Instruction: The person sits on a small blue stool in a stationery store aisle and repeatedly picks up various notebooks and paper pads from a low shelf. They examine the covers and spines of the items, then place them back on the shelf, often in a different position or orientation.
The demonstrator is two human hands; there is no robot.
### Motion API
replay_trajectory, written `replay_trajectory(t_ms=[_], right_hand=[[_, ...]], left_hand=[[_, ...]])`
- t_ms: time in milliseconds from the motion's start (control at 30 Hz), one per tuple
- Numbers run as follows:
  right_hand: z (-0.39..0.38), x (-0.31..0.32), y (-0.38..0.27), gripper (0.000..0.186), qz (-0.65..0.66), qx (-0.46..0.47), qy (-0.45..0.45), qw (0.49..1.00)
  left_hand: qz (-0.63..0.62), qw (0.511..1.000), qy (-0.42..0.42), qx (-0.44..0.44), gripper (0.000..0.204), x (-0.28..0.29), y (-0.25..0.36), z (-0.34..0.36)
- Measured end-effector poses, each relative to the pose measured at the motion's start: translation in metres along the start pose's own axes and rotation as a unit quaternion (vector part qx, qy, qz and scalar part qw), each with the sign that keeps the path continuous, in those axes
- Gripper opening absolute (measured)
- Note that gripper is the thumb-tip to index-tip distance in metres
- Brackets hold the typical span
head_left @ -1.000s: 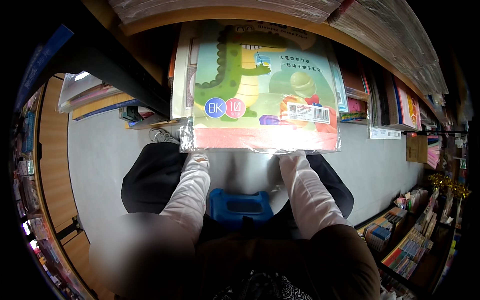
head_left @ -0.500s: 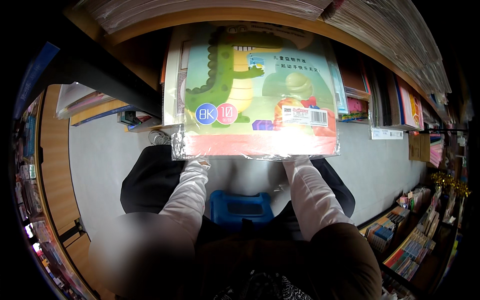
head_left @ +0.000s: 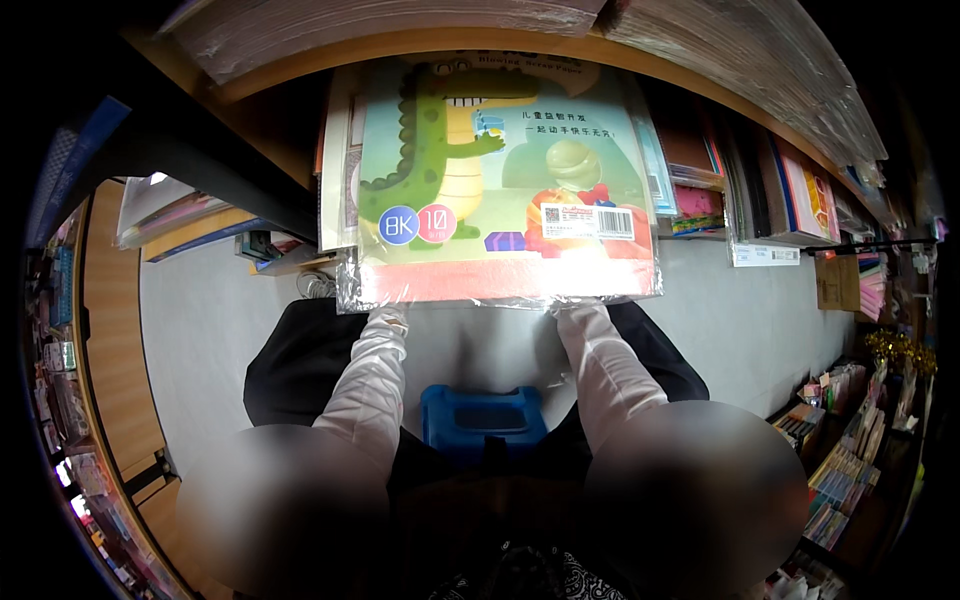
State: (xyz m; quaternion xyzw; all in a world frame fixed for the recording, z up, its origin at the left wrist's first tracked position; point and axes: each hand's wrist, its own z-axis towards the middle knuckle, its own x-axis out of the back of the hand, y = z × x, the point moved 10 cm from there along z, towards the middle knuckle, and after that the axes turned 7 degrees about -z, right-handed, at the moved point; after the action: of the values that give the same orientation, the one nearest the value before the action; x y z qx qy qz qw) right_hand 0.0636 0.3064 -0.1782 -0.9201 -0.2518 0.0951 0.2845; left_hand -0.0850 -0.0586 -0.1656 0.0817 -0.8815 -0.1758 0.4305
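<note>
A large flat pack of drawing paper point(head_left: 520, 215) in clear plastic lies before me. Its cover carries a green crocodile, a pink lower band, two round badges and a white barcode label. The far part of the pack sits under the shelf board, while its near edge juts out over the floor. Both my forearms, in a white left sleeve point(head_left: 365, 375) and a white right sleeve point(head_left: 603, 365), reach up beneath that near edge. My left hand and my right hand are hidden under the pack, so their fingers and grip do not show.
Above runs a wooden shelf board point(head_left: 430, 42) stacked with plastic-wrapped packs. Thin books and packs point(head_left: 790, 205) stand right of the crocodile pack; more packs point(head_left: 190, 215) lie left. A blue plastic stool point(head_left: 484, 415) is between my knees. Lower shelves point(head_left: 850, 460) hold goods at right.
The pack appears slightly further left and higher in view, its near edge nearer the shelf. My right forearm has shifted a little left with it, and the view has moved slightly.
</note>
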Motion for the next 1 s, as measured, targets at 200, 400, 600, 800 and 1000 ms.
replay_trajectory(t_ms=[200, 400, 600, 800, 1000], right_hand=[[-0.105, -0.051, -0.045, 0.035, -0.181, 0.084, -0.146, 0.969], [-0.335, -0.104, -0.119, 0.046, -0.159, 0.173, -0.539, 0.809], [-0.324, -0.093, -0.149, 0.033, -0.011, 0.164, -0.345, 0.924], [-0.344, -0.045, -0.166, 0.021, -0.006, 0.305, -0.248, 0.919], [-0.374, 0.067, -0.176, 0.050, 0.017, 0.420, -0.310, 0.853]], left_hand=[[-0.123, 0.982, 0.134, 0.045, 0.042, 0.019, -0.005, -0.011], [-0.128, 0.979, 0.151, 0.049, 0.058, 0.015, 0.000, -0.040], [-0.100, 0.986, 0.102, 0.082, 0.053, 0.010, -0.001, -0.060], [-0.136, 0.988, 0.067, 0.029, 0.044, 0.002, 0.010, -0.066], [-0.061, 0.998, 0.025, 0.010, 0.043, -0.004, 0.025, -0.072]])
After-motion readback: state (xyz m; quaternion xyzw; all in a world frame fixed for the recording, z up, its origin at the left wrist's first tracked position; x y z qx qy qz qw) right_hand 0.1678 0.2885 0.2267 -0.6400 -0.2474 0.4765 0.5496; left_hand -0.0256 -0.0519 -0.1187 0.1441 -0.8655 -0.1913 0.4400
